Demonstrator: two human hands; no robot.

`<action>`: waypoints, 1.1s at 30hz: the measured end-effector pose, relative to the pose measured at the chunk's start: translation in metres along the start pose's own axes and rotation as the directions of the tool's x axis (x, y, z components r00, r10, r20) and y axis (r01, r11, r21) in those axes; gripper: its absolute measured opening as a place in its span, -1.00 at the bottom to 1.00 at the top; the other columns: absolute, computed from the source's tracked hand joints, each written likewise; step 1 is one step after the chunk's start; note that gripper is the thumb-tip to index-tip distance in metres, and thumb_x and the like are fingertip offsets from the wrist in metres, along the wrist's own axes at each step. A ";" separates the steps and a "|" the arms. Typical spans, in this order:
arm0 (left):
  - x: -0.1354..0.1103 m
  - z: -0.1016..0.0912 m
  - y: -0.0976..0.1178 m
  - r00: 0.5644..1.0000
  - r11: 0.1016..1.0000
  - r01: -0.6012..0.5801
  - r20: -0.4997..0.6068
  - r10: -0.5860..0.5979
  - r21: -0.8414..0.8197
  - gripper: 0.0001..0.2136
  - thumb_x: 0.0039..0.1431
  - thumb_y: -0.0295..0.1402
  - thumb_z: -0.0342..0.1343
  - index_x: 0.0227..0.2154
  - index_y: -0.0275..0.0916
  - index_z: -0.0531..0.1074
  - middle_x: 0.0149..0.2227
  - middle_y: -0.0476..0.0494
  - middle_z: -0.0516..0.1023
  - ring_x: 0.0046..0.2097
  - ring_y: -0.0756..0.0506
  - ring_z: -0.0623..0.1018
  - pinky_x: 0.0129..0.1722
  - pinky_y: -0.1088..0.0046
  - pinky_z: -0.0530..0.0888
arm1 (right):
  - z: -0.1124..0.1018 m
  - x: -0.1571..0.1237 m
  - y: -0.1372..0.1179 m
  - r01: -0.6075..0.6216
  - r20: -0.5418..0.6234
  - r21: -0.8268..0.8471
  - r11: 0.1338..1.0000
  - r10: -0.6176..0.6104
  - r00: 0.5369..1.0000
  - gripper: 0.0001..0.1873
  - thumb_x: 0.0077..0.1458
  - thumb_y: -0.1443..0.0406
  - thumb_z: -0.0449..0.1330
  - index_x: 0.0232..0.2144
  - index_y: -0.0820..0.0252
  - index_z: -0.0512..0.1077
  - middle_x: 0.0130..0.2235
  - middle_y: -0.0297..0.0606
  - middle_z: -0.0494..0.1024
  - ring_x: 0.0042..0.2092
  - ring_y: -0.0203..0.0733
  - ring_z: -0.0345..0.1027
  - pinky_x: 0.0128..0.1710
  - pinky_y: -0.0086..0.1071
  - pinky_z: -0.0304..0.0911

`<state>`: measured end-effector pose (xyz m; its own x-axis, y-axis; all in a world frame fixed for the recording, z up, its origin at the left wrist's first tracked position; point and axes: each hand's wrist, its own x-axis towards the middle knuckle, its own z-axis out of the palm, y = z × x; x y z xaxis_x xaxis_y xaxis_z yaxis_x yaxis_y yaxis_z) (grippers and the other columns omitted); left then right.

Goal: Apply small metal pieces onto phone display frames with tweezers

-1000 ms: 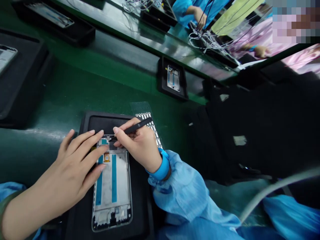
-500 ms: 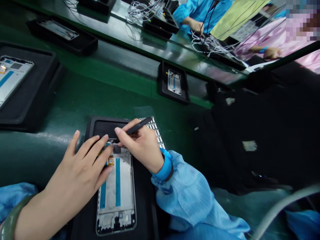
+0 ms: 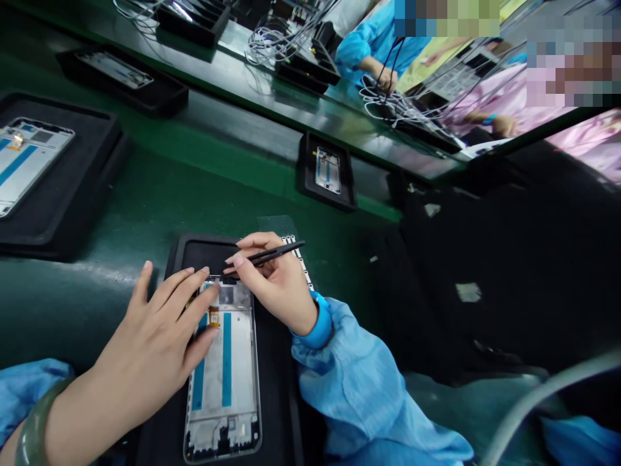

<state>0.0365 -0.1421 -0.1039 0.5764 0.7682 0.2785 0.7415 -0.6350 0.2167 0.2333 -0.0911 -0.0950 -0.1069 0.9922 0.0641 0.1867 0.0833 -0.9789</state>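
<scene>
Black tweezers [image 3: 290, 246] have tipped flatter in the right hand [image 3: 279, 285] since half a second ago; both arms now show. Right hand pinches them, thumb against fingers. Phone frame [image 3: 241, 362] sits in a black tray [image 3: 204, 252], down-left of that hand. Left hand [image 3: 155, 323] spread, grasping nothing, fingertips over the frame's upper left. Tweezer-tip contact: can't tell, too small. Clear sheet [image 3: 277, 224] just beyond right hand.

Electronics workshop: phone frames [image 3: 216, 375], black trays [image 3: 206, 254], cable bundles [image 3: 270, 46]

The phone frame [image 3: 243, 369] looks metallic, the tray [image 3: 275, 382] beneath matt.
</scene>
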 end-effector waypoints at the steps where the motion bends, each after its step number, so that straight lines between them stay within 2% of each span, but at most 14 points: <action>1: 0.000 0.000 -0.001 1.000 1.000 -0.001 0.004 0.001 -0.002 -0.63 0.39 -0.24 -0.09 0.15 -0.25 0.34 0.19 -0.30 0.44 0.18 -0.33 0.41 0.22 -0.32 0.14 | 0.000 0.000 -0.001 0.008 0.008 -0.039 0.999 -0.008 1.000 -0.79 0.15 0.21 0.24 -0.18 0.14 0.36 -0.33 -0.29 0.58 -0.31 -0.21 0.59 -0.33 -0.35 0.50; 4: 0.000 0.001 -0.002 1.000 1.000 -0.005 0.015 0.005 -0.010 -0.63 0.39 -0.24 -0.09 0.16 -0.25 0.32 0.19 -0.29 0.44 0.19 -0.32 0.39 0.23 -0.30 0.14 | 0.000 -0.001 -0.003 0.042 0.028 -0.111 0.993 -0.039 0.999 -0.81 0.14 0.23 0.22 -0.20 0.14 0.37 -0.34 -0.30 0.58 -0.34 -0.23 0.57 -0.36 -0.39 0.48; 19: 0.000 0.001 -0.005 0.999 1.000 -0.027 0.022 0.027 -0.002 -0.59 0.38 -0.21 -0.10 0.18 -0.27 0.31 0.18 -0.33 0.43 0.20 -0.35 0.37 0.21 -0.33 0.15 | 0.001 -0.001 -0.001 0.190 0.024 -0.246 0.950 -0.190 0.981 -0.86 0.13 0.33 0.17 -0.21 0.12 0.38 -0.35 -0.33 0.58 -0.34 -0.30 0.56 -0.36 -0.46 0.48; 22: 0.001 0.002 -0.005 0.999 1.000 -0.029 0.017 0.029 -0.001 -0.60 0.38 -0.21 -0.11 0.16 -0.28 0.33 0.18 -0.34 0.43 0.19 -0.36 0.38 0.20 -0.33 0.16 | 0.002 -0.001 -0.001 0.249 0.045 -0.293 0.923 -0.247 0.968 -0.86 0.15 0.35 0.16 -0.20 0.12 0.37 -0.33 -0.34 0.58 -0.33 -0.31 0.56 -0.32 -0.46 0.49; 27: 0.001 0.001 -0.004 1.000 1.000 -0.024 -0.005 0.024 0.005 -0.61 0.37 -0.23 -0.10 0.14 -0.30 0.36 0.13 -0.38 0.45 0.16 -0.39 0.42 0.18 -0.34 0.18 | 0.003 -0.002 -0.002 0.402 0.130 -0.379 0.834 -0.382 0.915 -0.85 0.16 0.38 0.14 -0.19 0.11 0.38 -0.23 -0.29 0.61 -0.25 -0.29 0.57 -0.22 -0.42 0.49; 29: 0.000 0.001 -0.004 1.000 1.000 -0.024 -0.006 0.024 0.000 -0.61 0.37 -0.22 -0.10 0.14 -0.28 0.36 0.13 -0.38 0.45 0.15 -0.39 0.43 0.19 -0.34 0.18 | 0.001 -0.002 -0.001 0.374 0.120 -0.347 0.860 -0.355 0.927 -0.86 0.16 0.37 0.15 -0.19 0.12 0.38 -0.25 -0.29 0.60 -0.27 -0.29 0.56 -0.25 -0.42 0.49; 33: 0.001 0.001 -0.004 1.000 1.000 -0.022 -0.001 0.022 -0.014 -0.62 0.37 -0.23 -0.10 0.13 -0.27 0.37 0.14 -0.36 0.45 0.16 -0.38 0.42 0.20 -0.34 0.16 | -0.002 -0.002 0.000 0.219 0.050 -0.229 0.949 -0.213 0.976 -0.85 0.17 0.29 0.20 -0.18 0.13 0.37 -0.34 -0.33 0.57 -0.33 -0.30 0.56 -0.34 -0.45 0.49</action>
<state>0.0341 -0.1387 -0.1059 0.5920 0.7542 0.2843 0.7241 -0.6526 0.2233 0.2356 -0.0923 -0.0951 -0.1933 0.9458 0.2609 0.3775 0.3171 -0.8700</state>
